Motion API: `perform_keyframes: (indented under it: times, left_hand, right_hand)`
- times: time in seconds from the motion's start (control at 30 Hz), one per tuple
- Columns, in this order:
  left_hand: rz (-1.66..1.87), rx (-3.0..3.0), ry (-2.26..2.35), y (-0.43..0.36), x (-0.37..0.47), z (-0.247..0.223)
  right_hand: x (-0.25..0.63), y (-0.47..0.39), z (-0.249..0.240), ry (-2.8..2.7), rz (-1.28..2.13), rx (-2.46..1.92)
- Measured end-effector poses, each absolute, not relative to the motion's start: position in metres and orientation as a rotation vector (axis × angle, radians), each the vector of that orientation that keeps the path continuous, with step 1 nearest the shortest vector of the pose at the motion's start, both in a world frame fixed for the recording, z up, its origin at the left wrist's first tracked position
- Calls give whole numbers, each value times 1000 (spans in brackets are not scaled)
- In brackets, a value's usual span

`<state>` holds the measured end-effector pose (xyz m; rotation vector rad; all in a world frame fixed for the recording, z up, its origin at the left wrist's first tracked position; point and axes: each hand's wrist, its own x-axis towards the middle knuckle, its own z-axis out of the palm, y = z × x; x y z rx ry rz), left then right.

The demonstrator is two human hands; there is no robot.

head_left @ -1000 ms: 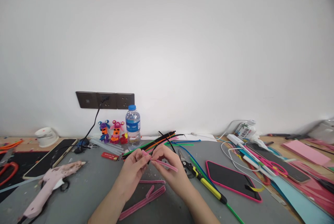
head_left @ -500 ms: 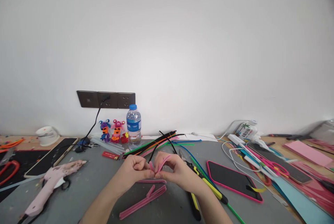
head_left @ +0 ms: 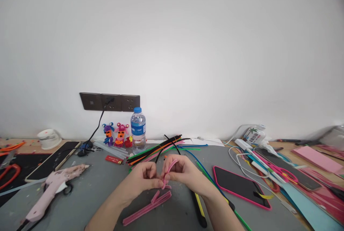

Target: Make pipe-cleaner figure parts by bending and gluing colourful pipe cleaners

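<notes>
Both hands meet above the grey mat (head_left: 172, 216), pinching a pink pipe cleaner (head_left: 171, 165). My left hand (head_left: 146, 178) has thumb and forefinger closed on its lower part. My right hand (head_left: 180, 173) grips it just beside, and one end sticks up past the fingers. Where the two fingertips touch, the pipe cleaner's shape is partly hidden. Below the hands lies a bundle of folded pink pipe cleaners (head_left: 146, 210), with a short bent piece on top. Yellow-and-black pliers (head_left: 199, 209) lie partly under my right forearm.
Behind the hands are loose coloured pipe cleaners (head_left: 158, 148) and a water bottle (head_left: 138, 130). A pink glue gun (head_left: 51, 191) lies at left, near a phone (head_left: 55, 161). To the right are a pink-cased phone (head_left: 240, 187), white cables (head_left: 239, 163) and pink scissors (head_left: 286, 174).
My hands have drawn closer together and shifted slightly right, with the pink pipe cleaner turned more upright between them. My right hand now covers the pliers' jaws.
</notes>
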<state>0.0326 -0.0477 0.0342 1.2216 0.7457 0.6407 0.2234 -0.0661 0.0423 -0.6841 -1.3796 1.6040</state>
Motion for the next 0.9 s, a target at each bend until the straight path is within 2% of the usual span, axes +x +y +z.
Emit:
perform_keyframes:
  times: [0.17, 0.3, 0.53, 0.9]
  left_hand:
    - [686, 1238, 781, -45, 33, 36]
    - [733, 1568, 873, -48, 38, 35]
    - [874, 2105, 958, -56, 40, 30]
    - [1024, 2415, 992, -51, 36, 23]
  right_hand:
    - [224, -62, 43, -1272, 1494, -700]
    - [223, -60, 41, -1235, 1402, -712]
    - [220, -60, 42, -1236, 1408, -760]
    - [214, -57, 39, -1187, 1358, -817]
